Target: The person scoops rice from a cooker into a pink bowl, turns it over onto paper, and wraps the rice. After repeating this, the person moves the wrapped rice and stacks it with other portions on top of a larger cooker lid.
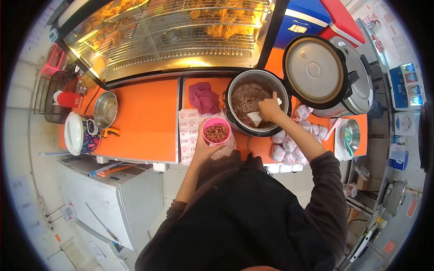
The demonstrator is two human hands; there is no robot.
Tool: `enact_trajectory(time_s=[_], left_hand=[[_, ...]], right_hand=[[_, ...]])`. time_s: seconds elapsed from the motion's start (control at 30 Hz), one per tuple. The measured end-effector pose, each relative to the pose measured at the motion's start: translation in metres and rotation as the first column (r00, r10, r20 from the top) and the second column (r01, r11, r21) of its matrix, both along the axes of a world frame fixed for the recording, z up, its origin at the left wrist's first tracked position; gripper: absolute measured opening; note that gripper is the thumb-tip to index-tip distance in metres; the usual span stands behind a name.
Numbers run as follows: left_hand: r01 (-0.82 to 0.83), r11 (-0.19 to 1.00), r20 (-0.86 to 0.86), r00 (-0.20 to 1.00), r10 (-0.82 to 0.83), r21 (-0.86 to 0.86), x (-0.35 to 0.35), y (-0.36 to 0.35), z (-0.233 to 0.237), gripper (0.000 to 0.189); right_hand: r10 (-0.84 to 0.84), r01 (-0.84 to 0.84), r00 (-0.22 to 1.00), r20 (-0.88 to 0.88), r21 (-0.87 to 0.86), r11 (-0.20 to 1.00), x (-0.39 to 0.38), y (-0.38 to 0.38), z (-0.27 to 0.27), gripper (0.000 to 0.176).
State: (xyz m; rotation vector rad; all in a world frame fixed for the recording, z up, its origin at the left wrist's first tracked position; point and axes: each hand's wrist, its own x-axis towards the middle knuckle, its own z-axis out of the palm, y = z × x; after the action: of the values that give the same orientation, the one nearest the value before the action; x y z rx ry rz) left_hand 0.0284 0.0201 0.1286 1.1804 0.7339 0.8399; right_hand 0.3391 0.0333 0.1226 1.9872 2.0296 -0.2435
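Note:
My left hand (202,148) is wrapped round a pink cup (218,120), held over a stack of printed wrapping paper (189,132). Reddish-brown rice (216,133) fills the cup nearly to its rim. Over the right side of an open rice cooker pot (267,82), my right hand (270,110) grips a white rice paddle (255,119) by its handle. The paddle's blade dips into brown rice (246,99) in the pot. Part of the handle is hidden by my fingers.
Several paper-wrapped bundles (290,144) lie right of the pot. Behind them stands another cooker with its lid (315,67) raised. A purple cloth (204,98) sits behind the paper. A glass warmer (172,40) with fried food borders the orange counter (140,122). Metal bowls (106,109) stand at both ends.

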Motion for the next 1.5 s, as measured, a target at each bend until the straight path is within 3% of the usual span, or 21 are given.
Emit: enact_trajectory(time_s=[0.07,0.13,0.27,0.3,0.37,0.5,0.67,0.73,0.8,0.87,0.93,0.97,1.1,1.17,1.33,1.4,1.43,1.5], left_hand=[[0.005,1.0,0.007,1.0,-0.005,0.026,0.002,0.005,0.006,0.098],[0.003,0.999,-0.004,1.0,-0.003,0.035,0.002,0.006,0.006,0.097],[0.053,0.991,-0.044,0.998,-0.048,0.12,0.006,0.005,-0.006,0.106],[0.111,0.99,-0.028,0.994,-0.109,0.084,0.011,0.001,-0.003,0.111],[0.2,0.975,-0.034,0.98,-0.197,0.092,0.021,-0.003,0.007,0.12],[0.035,0.969,-0.085,0.996,-0.015,0.243,0.02,0.003,0.008,0.112],[-0.021,0.968,-0.073,0.997,0.04,0.249,0.015,0.02,0.011,0.094],[0.008,0.958,-0.165,0.985,0.041,0.286,0.021,0.026,0.016,0.094],[-0.01,0.948,-0.142,0.988,0.058,0.318,0.033,0.035,0.018,0.093],[0.011,0.919,-0.121,0.992,0.04,0.393,0.047,0.041,0.029,0.094],[-0.006,0.899,-0.092,0.994,0.051,0.438,0.062,0.047,0.037,0.094],[-0.034,0.908,-0.093,0.992,0.08,0.418,0.069,0.05,0.045,0.095],[-0.12,0.926,-0.067,0.986,0.154,0.357,0.089,0.056,0.058,0.097],[-0.221,0.893,-0.032,0.967,0.253,0.391,0.098,0.056,0.059,0.097],[-0.155,0.872,-0.083,0.973,0.217,0.465,0.094,0.05,0.065,0.087],[-0.108,0.856,-0.131,0.971,0.2,0.506,0.088,0.049,0.066,0.083],[-0.13,0.84,-0.124,0.966,0.228,0.526,0.085,0.051,0.066,0.082],[-0.17,0.795,-0.121,0.949,0.291,0.582,0.076,0.058,0.067,0.079]], right_hand=[[-0.022,0.021,0.996,-0.087,-0.007,1.0,-0.012,0.003,-0.004,0.015],[-0.142,0.161,0.975,-0.17,0.105,0.981,-0.025,0.008,-0.014,0.025],[-0.24,0.272,0.938,-0.249,0.106,0.956,-0.017,0.03,-0.038,0.023],[-0.277,0.29,0.921,-0.272,0.007,0.957,-0.015,0.035,-0.031,0.023],[-0.27,0.277,0.911,-0.312,-0.023,0.961,-0.015,0.037,-0.012,0.024],[-0.249,0.255,0.885,-0.393,-0.038,0.966,-0.007,0.032,0.002,0.025],[-0.209,0.204,0.871,-0.445,-0.06,0.977,0.003,0.024,0.042,0.023],[-0.24,0.223,0.873,-0.424,-0.09,0.971,-0.001,0.025,0.081,0.017],[-0.182,0.197,0.889,-0.421,-0.008,0.98,-0.009,0.021,0.122,0.02],[-0.095,0.17,0.959,-0.268,0.271,0.947,-0.027,0.014,0.153,0.014],[-0.083,0.138,0.982,-0.171,0.338,0.931,-0.052,0.003,0.167,0.017],[-0.076,0.1,0.994,-0.075,0.405,0.909,-0.064,-0.003,0.17,0.02],[-0.13,0.11,0.991,0.007,0.49,0.865,-0.112,-0.039,0.137,0.034],[-0.086,-0.042,0.982,0.171,0.632,0.774,-0.125,-0.05,0.124,0.046],[-0.084,-0.041,0.974,0.209,0.532,0.846,-0.131,-0.065,0.12,0.057],[-0.045,0.072,0.997,-0.067,0.473,0.878,-0.118,-0.064,0.138,0.051],[-0.049,0.077,0.996,-0.07,0.471,0.879,-0.11,-0.061,0.148,0.051],[-0.155,0.323,0.907,-0.392,0.41,0.853,-0.087,-0.047,0.161,0.046]])
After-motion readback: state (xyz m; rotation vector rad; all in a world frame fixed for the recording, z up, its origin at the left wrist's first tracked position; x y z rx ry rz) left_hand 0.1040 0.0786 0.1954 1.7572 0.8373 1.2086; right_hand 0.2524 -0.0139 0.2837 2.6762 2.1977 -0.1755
